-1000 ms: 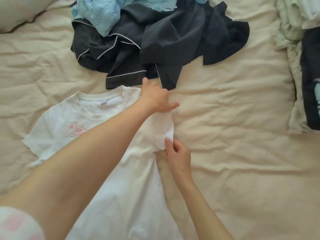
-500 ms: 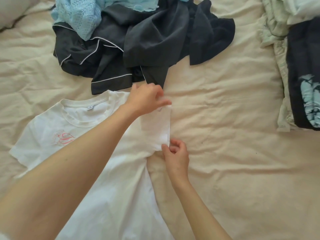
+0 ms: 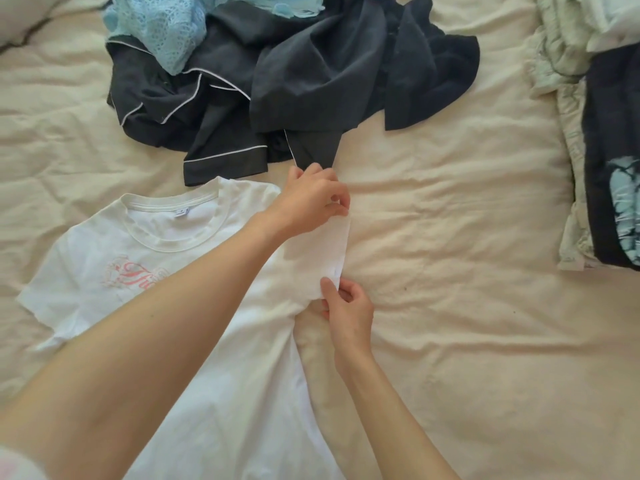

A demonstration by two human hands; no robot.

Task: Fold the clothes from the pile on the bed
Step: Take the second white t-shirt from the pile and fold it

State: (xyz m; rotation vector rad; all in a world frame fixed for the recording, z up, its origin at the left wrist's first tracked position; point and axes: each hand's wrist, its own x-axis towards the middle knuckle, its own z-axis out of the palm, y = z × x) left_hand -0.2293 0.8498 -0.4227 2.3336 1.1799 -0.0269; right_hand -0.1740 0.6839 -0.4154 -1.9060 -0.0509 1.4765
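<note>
On the bed (image 3: 450, 306): cream cover, holding everything here.
White T-shirt (image 3: 194, 341): flat, at 7 o'clock.
Left hand (image 3: 311, 202): fingers pinch the sleeve's (image 3: 322, 254) top corner.
Right hand (image 3: 348, 313): pinches its lower corner.
Pile (image 3: 294, 81): dark and blue clothes, 12 o'clock.
Folded stack (image 3: 606, 150): 3 o'clock.

Bedroom — rumpled bed (image 3: 450, 306), clothes pile (image 3: 294, 81)
</note>
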